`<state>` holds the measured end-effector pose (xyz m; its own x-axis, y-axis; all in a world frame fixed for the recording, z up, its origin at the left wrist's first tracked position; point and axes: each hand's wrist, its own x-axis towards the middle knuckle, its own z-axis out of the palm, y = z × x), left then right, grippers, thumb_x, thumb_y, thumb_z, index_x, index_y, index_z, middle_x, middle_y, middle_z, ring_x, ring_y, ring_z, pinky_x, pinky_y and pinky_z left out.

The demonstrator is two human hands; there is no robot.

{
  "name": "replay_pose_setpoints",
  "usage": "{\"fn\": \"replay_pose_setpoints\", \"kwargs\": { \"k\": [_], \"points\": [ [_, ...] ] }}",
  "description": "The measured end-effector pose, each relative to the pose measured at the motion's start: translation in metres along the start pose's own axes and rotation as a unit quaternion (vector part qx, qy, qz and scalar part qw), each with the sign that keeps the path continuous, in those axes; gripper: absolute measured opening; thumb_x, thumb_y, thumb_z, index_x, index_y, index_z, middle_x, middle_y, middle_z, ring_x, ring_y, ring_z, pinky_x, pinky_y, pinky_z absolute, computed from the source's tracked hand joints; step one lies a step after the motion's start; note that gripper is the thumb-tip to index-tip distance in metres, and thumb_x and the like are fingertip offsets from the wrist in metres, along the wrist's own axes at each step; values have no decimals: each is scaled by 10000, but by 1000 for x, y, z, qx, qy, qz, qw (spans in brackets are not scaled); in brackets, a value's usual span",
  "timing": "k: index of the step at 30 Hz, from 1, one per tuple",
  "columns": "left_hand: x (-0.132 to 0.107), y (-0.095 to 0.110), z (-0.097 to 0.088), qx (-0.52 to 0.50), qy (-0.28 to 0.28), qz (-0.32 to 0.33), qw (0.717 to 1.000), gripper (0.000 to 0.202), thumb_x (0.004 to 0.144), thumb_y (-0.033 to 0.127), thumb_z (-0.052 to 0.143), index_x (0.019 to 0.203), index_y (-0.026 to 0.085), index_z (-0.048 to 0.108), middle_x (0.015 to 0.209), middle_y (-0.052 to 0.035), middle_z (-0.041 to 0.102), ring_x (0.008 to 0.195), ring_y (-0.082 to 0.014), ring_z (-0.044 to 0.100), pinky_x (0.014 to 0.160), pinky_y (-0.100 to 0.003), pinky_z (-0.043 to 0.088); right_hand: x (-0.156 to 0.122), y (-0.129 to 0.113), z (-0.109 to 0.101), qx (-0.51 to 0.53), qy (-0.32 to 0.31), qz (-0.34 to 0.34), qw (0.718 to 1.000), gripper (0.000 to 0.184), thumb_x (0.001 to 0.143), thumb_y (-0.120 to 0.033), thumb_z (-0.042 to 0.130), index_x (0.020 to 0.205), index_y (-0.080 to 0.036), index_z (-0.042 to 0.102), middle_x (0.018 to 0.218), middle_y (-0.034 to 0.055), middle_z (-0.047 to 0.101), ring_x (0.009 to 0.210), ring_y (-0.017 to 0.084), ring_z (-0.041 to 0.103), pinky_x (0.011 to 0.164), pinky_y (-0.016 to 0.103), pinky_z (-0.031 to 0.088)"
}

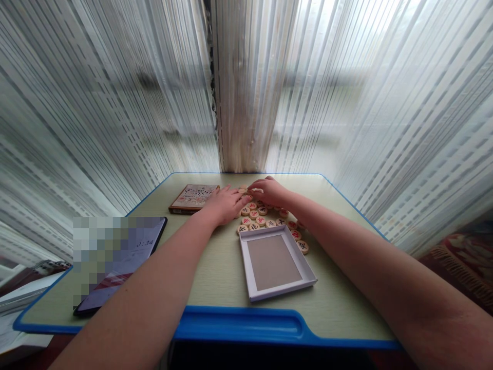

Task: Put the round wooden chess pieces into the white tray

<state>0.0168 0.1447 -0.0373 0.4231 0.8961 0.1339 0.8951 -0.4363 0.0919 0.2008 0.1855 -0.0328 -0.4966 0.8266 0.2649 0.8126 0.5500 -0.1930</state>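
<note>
Round wooden Chinese chess pieces (pixel 261 221) with red and black characters lie bunched face up on the table, behind an open white box tray (pixel 274 262). My left hand (pixel 227 204) is stretched out flat at the left edge of the bunch, its fingers spread beside a printed box. My right hand (pixel 271 191) arches over the far side of the pieces, fingers curved and apart. Its fingertips are close to a pale piece (pixel 242 189) between the two hands; whether they touch it is unclear. Some pieces are hidden under the right hand.
The printed box (pixel 192 198) rests at the far left of the table. A phone or tablet (pixel 127 267), partly blurred out, lies at the near left beside my left forearm. Blue trim with a shallow groove (pixel 242 325) edges the table (pixel 215 272). Striped curtains (pixel 246 77) hang behind.
</note>
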Motion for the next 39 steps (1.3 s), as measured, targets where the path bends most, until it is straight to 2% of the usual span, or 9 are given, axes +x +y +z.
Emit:
{"fn": "replay_pose_setpoints", "kwargs": {
  "k": [5,8,11,13,20,27,31,35,39],
  "points": [
    [0,0,-3,5,-9,-13,1000,705,876,612,76,1233,245,559,1353,-50,508,1333,-295,294,1071,-491,214,1,-7,6,-8,2,44,999,221,805,-256,559,948,-204,718,905,50,702,967,218,531,864,299,412],
    [1,0,-2,-12,-14,-10,1000,724,868,619,46,1287,252,509,1413,-38,441,1354,-292,256,1083,-493,189,1,-8,5,21,8,75,997,191,777,-263,598,910,-214,726,814,45,694,933,210,553,811,280,435],
    [0,2,-2,-37,-18,-11,999,722,868,610,8,1359,271,414,1461,-12,369,1383,-278,193,1096,-507,139,1,-7,4,56,32,73,995,206,763,-222,603,936,-199,713,863,41,690,858,175,581,801,270,443],
    [0,4,-2,-42,-19,-12,999,718,873,597,-3,1367,265,398,1455,-15,378,1387,-271,184,1100,-516,111,2,-7,3,84,47,65,993,214,738,-171,613,931,-187,705,886,32,691,824,153,590,800,260,449],
    [0,6,-3,-17,-10,-20,1000,675,899,546,36,1259,253,526,1386,-37,463,1333,-293,269,1085,-515,153,1,-10,0,166,2,112,980,223,694,-113,635,888,-188,716,850,8,704,735,116,606,716,215,468],
    [-1,7,-3,-8,-17,-28,999,686,902,534,37,1261,240,542,1421,-66,416,1352,-313,222,1082,-525,147,1,-7,-1,193,27,125,973,227,703,-168,655,920,-177,719,901,24,708,762,118,607,730,216,466],
    [-1,7,-2,-17,-33,-37,999,719,886,562,10,1309,245,496,1443,-57,391,1366,-331,191,1082,-535,129,0,-9,-5,166,17,109,980,250,681,-82,604,868,-185,735,817,9,699,701,106,574,680,203,451],
    [0,6,-1,-26,-31,-54,998,717,881,564,-5,1319,276,484,1441,-34,396,1356,-328,221,1080,-518,155,-1,-11,-9,171,-3,140,975,367,659,-16,510,876,-197,745,721,-6,670,576,88,521,595,204,430],
    [0,6,-2,-28,-32,-52,998,730,876,574,-9,1308,274,497,1434,-30,407,1355,-320,217,1082,-511,154,-1,-8,-7,195,21,157,968,423,649,-4,444,888,-188,739,699,-2,668,563,93,518,612,221,440]
  ]
}}
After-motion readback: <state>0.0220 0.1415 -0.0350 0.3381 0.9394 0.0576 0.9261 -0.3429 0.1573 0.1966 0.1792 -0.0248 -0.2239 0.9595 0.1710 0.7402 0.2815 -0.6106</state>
